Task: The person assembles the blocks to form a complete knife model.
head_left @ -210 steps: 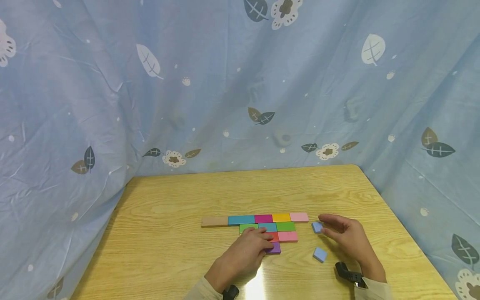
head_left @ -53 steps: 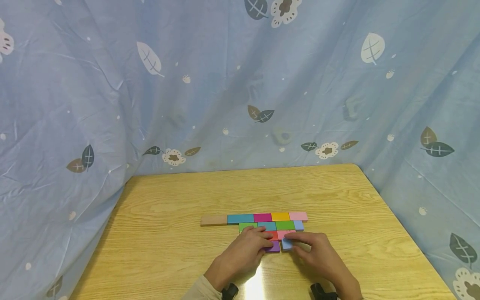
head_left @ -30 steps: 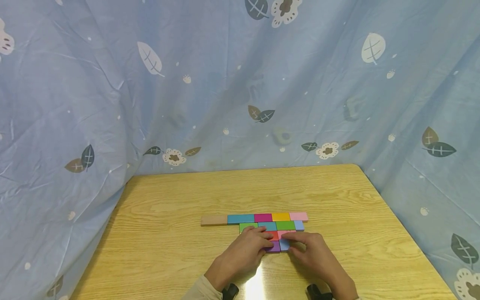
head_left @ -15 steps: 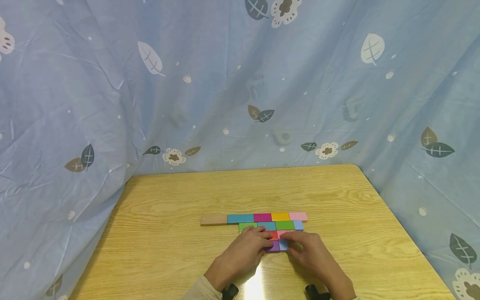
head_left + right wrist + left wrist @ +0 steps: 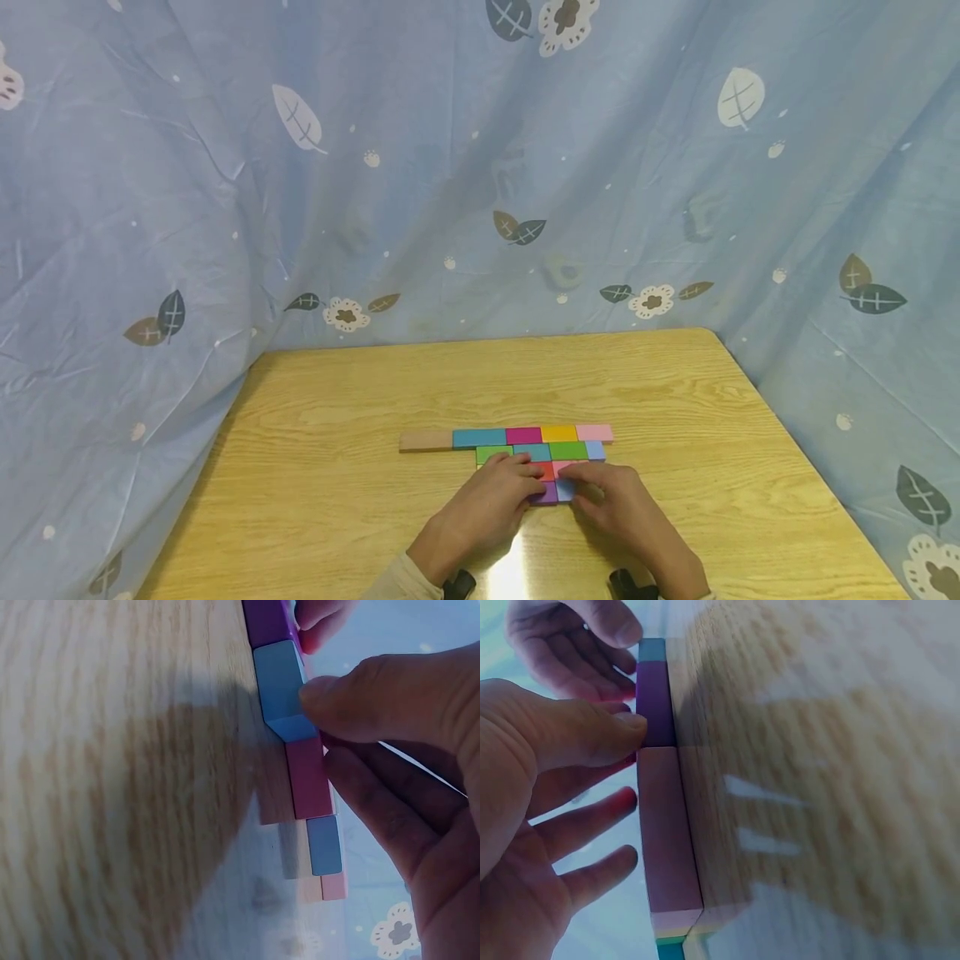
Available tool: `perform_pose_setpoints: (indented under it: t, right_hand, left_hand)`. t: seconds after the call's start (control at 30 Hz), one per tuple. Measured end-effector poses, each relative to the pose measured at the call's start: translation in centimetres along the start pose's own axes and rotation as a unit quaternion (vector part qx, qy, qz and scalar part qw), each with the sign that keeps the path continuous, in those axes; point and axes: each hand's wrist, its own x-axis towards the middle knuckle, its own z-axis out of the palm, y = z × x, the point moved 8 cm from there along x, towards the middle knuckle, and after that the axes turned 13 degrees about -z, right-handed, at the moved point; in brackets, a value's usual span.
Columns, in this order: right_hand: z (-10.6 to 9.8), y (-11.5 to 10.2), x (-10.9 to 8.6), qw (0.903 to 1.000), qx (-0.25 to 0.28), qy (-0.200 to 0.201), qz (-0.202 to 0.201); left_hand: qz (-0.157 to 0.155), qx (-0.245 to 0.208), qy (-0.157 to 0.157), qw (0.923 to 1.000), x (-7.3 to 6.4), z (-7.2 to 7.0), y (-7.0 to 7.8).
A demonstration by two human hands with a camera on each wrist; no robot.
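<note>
Flat coloured blocks lie in touching rows on the wooden table. My left hand (image 5: 491,498) rests over the left part of the nearer rows, partly hiding a red block (image 5: 547,472) and a purple block (image 5: 548,493). In the left wrist view its thumb touches the purple block's near side, and other fingers extend over the blocks. My right hand (image 5: 618,497) pinches a small light blue block (image 5: 279,679) between thumb and index finger, at the right end of the nearest row, against the purple block. A pink block (image 5: 309,778) lies just behind it.
The farthest row has a tan block (image 5: 426,442), a long blue block (image 5: 480,438), and magenta, yellow and pink ones. Another light blue block (image 5: 595,450) ends the second row, beside a green block (image 5: 567,451). A patterned blue curtain (image 5: 420,167) surrounds the table (image 5: 337,517).
Both light blue blocks, loose at the right earlier, now sit at row ends. My right hand slid the nearer one left against the purple block. My left hand has barely moved.
</note>
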Motion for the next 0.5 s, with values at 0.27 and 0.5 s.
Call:
perform_pose_setpoints:
  t: [0.27, 0.5]
  right_hand:
    - [-1.2, 0.0, 1.2, 0.9984, -0.005, 0.047, -0.03]
    - [-7.1, 0.8, 3.2, 0.9919, -0.111, 0.06, -0.011]
  left_hand:
    - [-0.011, -0.032, 0.022, 0.9992, -0.4, -1.3, -0.9]
    - [-0.044, -0.03, 0.124, 0.9909, -2.0, -7.8, -5.0]
